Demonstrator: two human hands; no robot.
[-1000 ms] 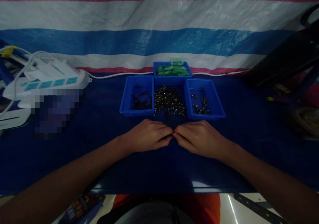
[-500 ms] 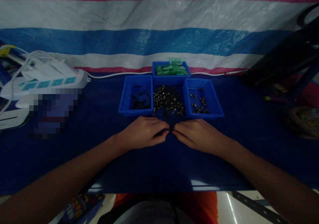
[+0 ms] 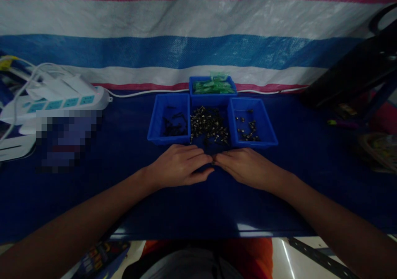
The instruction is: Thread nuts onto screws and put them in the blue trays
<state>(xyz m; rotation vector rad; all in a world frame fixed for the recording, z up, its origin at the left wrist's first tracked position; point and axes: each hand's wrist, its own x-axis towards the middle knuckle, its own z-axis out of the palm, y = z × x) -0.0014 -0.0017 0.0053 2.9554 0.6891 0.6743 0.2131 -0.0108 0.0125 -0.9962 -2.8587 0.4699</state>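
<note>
My left hand [image 3: 186, 164] and my right hand [image 3: 243, 165] meet fingertip to fingertip above the table, just in front of a heap of small screws [image 3: 207, 123]. Between the right thumb and fingers is a small dark screw-like part [image 3: 214, 162], mostly hidden. The left index fingertip touches it, while the left thumb stands apart below with a gap. A blue bin [image 3: 169, 139] of dark small parts is beyond my left hand. Beyond my right hand, another blue bin [image 3: 269, 128] holds several brassy pieces.
Behind the heap stands a blue bin [image 3: 214, 99] with green packets [image 3: 214, 86]. A white power strip [image 3: 99, 99] lies at the left, its cable running along the striped sheet [image 3: 173, 51]. A large black object [image 3: 347, 72] leans at the right, near a basket [image 3: 376, 150].
My left thumb has come away from the index finger, opening the pinch. The right fingers have shifted slightly left over the small part. The bins stay put.
</note>
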